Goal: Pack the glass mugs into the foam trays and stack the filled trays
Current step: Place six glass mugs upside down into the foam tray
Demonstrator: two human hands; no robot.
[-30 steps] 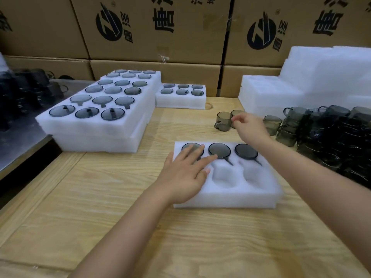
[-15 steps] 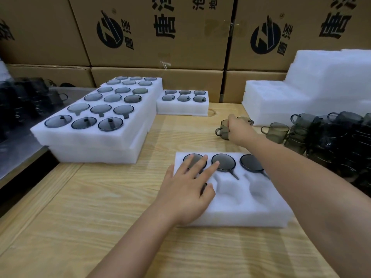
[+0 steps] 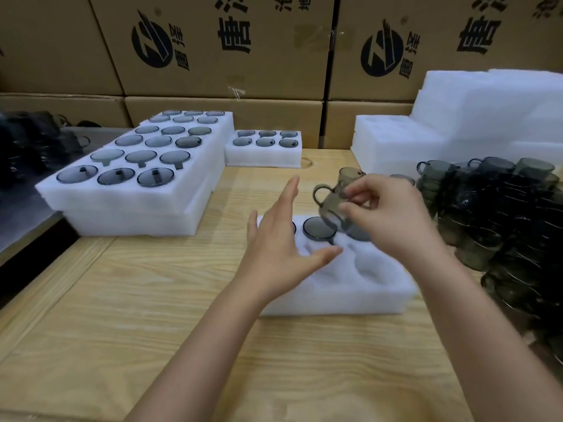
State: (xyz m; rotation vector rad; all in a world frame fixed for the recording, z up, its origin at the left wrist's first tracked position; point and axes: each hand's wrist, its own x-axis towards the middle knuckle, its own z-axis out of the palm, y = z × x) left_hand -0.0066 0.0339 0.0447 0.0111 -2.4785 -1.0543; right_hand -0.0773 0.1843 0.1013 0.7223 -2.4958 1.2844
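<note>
**Smoked glass mug held over a half-filled foam tray**

On the wooden bench (image 3: 152, 300), a stack of filled trays (image 3: 128, 190) sits at far left and a heap of loose mugs (image 3: 502, 214) at right. Between them lies the open foam tray (image 3: 350, 287): mugs sit in its far row, and the near pockets are bare. The left hand (image 3: 274, 254) hovers flat over the tray's left side, fingers straight, holding nothing. The right hand (image 3: 393, 220) pinches the glass mug (image 3: 332, 202) by its body, fingers (image 3: 361, 187) curled round the wall. The mug is tilted above the far row with its handle pointing left. The glass is probably light, rigid, slick and easily chipped, so a grip round the body or through the handle suits it.
</note>
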